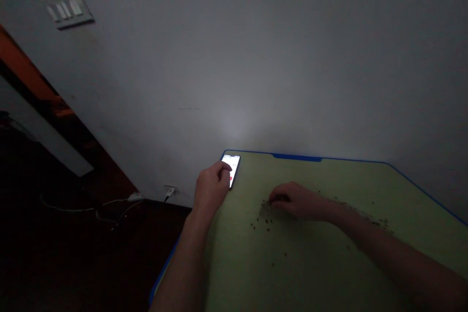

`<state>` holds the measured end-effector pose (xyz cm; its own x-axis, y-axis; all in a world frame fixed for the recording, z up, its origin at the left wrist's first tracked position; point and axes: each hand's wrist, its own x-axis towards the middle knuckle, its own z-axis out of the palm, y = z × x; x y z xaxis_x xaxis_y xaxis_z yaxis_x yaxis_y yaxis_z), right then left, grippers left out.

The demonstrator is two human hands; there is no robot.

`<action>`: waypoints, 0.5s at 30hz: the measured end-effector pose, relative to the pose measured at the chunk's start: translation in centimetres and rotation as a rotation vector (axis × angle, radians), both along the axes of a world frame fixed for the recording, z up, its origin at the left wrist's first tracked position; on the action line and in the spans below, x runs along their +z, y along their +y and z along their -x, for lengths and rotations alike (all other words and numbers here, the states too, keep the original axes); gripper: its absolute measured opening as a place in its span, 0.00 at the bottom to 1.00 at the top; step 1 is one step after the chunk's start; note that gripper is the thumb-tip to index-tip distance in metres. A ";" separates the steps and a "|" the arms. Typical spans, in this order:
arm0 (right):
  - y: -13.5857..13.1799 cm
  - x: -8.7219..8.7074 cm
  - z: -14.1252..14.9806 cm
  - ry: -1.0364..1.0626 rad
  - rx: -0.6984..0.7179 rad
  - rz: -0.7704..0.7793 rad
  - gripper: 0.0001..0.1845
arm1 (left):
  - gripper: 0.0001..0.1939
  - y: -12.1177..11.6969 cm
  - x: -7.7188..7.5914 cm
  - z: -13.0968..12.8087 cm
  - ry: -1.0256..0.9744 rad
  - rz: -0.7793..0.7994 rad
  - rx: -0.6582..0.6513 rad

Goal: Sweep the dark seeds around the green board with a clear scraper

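Observation:
A smartphone (236, 165) with a lit screen lies at the far left corner of the green table (318, 273). My left hand (214, 183) is at its left side, fingers curled, with fingertips over part of the screen; whether they touch it or hold anything is hidden. Low over the tabletop, my right hand (294, 200) has thumb and fingers bent together in a pinch beside a loose scatter of small dark bits (266, 221), like seeds or beans. Anything between those fingertips is too dark to make out. More dark bits (380, 223) are strewn beyond my right forearm.
The table's blue edging (297, 157) is close to a pale wall (292, 58). A switch panel (68, 8) is high at the left. Below, a plugged-in socket (170, 191) and white cables (124, 209) are beside the table near the dark floor.

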<state>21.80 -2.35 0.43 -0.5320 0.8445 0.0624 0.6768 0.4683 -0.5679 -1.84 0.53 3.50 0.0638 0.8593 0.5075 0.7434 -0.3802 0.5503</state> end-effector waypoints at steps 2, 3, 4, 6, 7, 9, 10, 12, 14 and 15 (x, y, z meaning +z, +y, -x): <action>-0.3 -0.1 0.1 0.018 0.020 0.019 0.11 | 0.12 0.0 0.1 0.0 0.000 0.003 0.000; -0.3 -0.2 0.1 0.026 0.026 0.026 0.10 | 0.12 -0.1 0.1 -0.1 0.000 0.007 -0.001; -0.3 -0.2 0.1 0.032 0.024 0.028 0.10 | 0.12 -0.1 0.1 -0.1 -0.001 0.011 -0.001; -0.1 -0.3 0.2 0.038 0.001 0.023 0.10 | 0.12 -0.2 0.2 -0.1 0.000 0.017 0.002; 0.1 -0.4 0.2 0.040 -0.012 0.020 0.10 | 0.12 -0.2 0.2 -0.1 0.002 0.018 0.003; 0.4 -0.6 0.4 0.043 -0.027 0.022 0.10 | 0.12 -0.2 0.2 -0.1 0.003 0.017 0.001; 0.6 -0.7 0.6 0.044 -0.031 0.023 0.10 | 0.12 -0.2 0.2 -0.1 0.003 0.016 -0.003; 0.6 -0.8 0.9 0.047 -0.028 0.021 0.10 | 0.12 -0.1 0.1 -0.1 0.004 0.015 -0.007; 0.4 -0.9 1.3 0.048 -0.018 0.011 0.10 | 0.12 -0.1 0.1 -0.1 0.003 0.016 -0.006; 0.2 -0.8 1.5 0.047 -0.011 0.003 0.10 | 0.12 -0.2 0.2 -0.1 0.004 0.019 -0.006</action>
